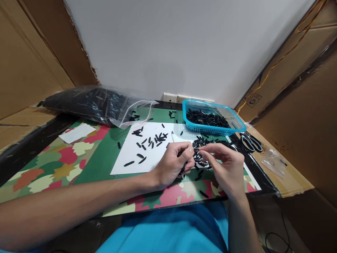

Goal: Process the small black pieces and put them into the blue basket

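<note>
Pinching a small black piece (pixel 195 150) between them, the left hand (pixel 172 163) and right hand (pixel 223 165) meet low over the bench (pixel 105 158), just above a heap of like pieces (pixel 201 160). Left fingers are curled nearly shut, thumb and forefinger closed on one end of the piece; the right hand is narrowed the same way, fingertips on the other end, the remaining fingers loosely bent.

More black pieces lie scattered on a white sheet (pixel 131 158) to the left of the hands. A blue basket (pixel 237 123) filled with pieces stands behind the hands at the sheet's far right corner. A clear bag (pixel 105 103) of black pieces lies at the far left, its mouth facing the sheet. Scissors (pixel 251 141) rest just right of the basket, near the bench's right edge.

No brand or writing can be read; a printed mark on the cardboard (pixel 254 98) at right is too small to make out.

Cardboard walls close in on both sides, with a white wall behind. Open room shows on the leaf-patterned mat (pixel 52 168) at left, where only a slip of paper (pixel 77 133) lies.
</note>
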Demonstrator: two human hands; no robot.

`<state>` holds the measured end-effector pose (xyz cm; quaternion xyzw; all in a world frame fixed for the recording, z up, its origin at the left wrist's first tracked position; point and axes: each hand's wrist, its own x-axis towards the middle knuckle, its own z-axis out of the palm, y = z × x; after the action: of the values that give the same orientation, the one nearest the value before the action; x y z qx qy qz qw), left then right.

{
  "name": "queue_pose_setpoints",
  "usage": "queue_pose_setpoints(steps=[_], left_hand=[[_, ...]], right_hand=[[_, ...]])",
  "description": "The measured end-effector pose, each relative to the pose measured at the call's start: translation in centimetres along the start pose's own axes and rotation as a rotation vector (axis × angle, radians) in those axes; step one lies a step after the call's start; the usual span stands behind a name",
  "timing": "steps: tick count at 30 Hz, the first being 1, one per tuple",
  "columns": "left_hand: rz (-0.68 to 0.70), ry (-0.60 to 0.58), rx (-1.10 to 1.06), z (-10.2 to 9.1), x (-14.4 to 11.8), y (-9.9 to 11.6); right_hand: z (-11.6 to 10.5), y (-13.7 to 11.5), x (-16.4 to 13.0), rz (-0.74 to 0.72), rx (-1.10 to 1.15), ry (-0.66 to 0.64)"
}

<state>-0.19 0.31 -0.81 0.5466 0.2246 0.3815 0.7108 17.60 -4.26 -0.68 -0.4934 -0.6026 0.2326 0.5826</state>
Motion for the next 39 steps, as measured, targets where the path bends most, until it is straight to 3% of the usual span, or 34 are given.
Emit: queue_pose_setpoints(steps=[5,11,26,31,34,39], left_hand=[[-0.009,-0.010,-0.005,-0.1,-0.1,-0.1],[0.002,-0.010,0.034,-0.1,-0.1,0.0],[-0.032,-0.019,-0.018,0.1,-0.1,0.1],[-0.066,0.016,-0.059,0.1,0.0,0.2],[-0.078,0.022,-0.089,0.0,0.2,0.1],[-0.078,0.039,-0.097,-0.1,0.3,-0.1]], right_hand=[[-0.2,-0.4,-0.1,-0.062,-0.040,0.014],[0.3,-0.9,-0.3,-0.207,-0.019,-0.067],[0.4,-0.2,-0.7,-0.184,-0.095,-0.012],[-0.4,-0.3,-0.1,-0.150,-0.259,-0.012],[-0.8,0.0,0.2,-0.122,-0.365,-0.076],[-0.6,-0.1,0.0,-0.088,-0.221,-0.126]])
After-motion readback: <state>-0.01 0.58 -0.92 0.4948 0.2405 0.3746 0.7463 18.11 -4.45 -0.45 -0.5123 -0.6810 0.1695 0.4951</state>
